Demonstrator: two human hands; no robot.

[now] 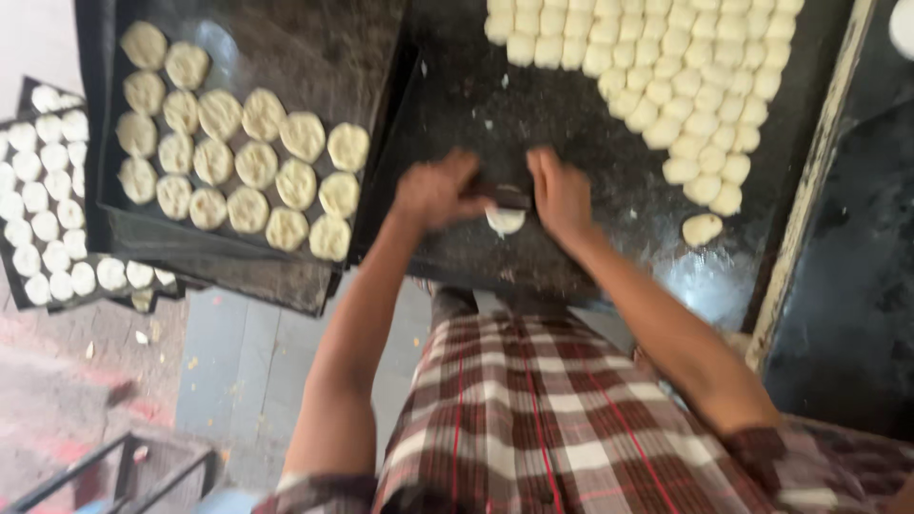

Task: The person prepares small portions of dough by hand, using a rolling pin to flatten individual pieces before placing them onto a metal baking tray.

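At the near edge of the dark work surface (571,124), the left hand (436,190) and the right hand (562,195) met over a small pale dough piece (506,221), each curled around one end of a short dark roller (505,196) that sat on top of the dough; the blur hid how tightly the fingers closed, but both hands were wrapped on the tool with the dough pressed beneath it against the surface. Both forearms reached forward from sleeves of a brown and white checked shirt (533,409). Just to the right of the hands, a single dough ball (702,228) lay apart from the others, and beyond it a packed cluster of unflattened dough balls (666,67) filled the far right part of the surface. To the left, touching the work surface's side, a dark baking tray (324,48) carried rows of flattened dough rounds (238,162). Farther left and lower, another tray (24,286) held smaller white dough pieces (38,200), above a grey tiled floor (238,362).
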